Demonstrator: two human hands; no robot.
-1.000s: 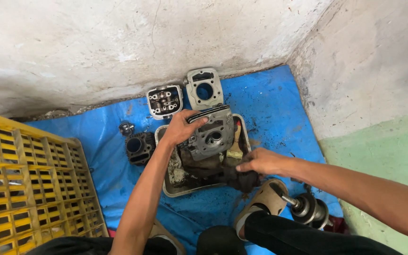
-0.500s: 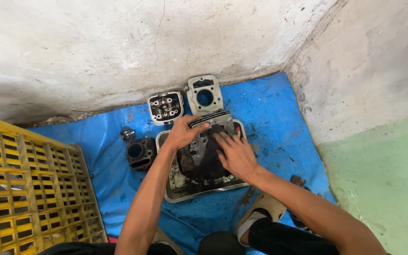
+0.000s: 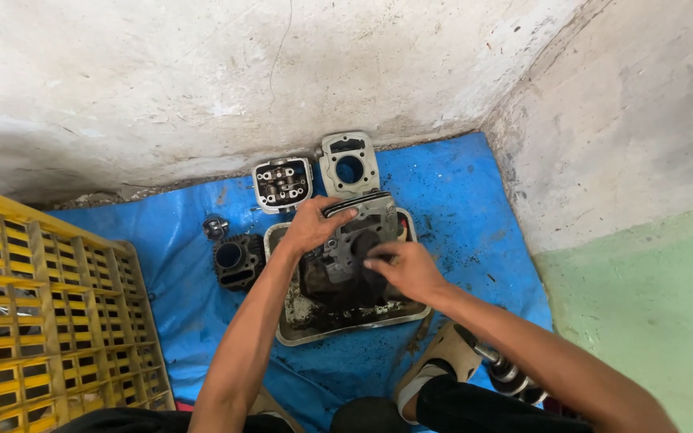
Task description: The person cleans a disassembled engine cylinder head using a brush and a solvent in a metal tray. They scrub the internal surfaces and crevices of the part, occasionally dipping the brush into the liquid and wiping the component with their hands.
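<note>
So the grey cylinder head is propped up on edge in the dirty metal tray, tilted back toward the wall. The left hand has it by the top-left corner, fingers curled over the rim and clamped on. The right hand is on the face of it, fingers bunched together, pinching a dark greasy rag against the metal near the round bore.

To do this bit well, the person probably wants to keep that left grip firm so the head doesn't rock in the tray, and work the rag in small circles around the bore and into the fins, folding to a cleaner patch once it just smears. Keeping the part over the tray makes sense too, so the gunk drips there and not on the tarp.

Just behind the tray sit another head with valve gear and a pale cylinder block; a black finned cylinder lies to the left. All of it is on a blue tarp speckled with black grit, spread on the floor in a corner of rough whitewashed wall. A yellow plastic crate stands at the left, and a crankshaft lies by the person's sandal.
</note>
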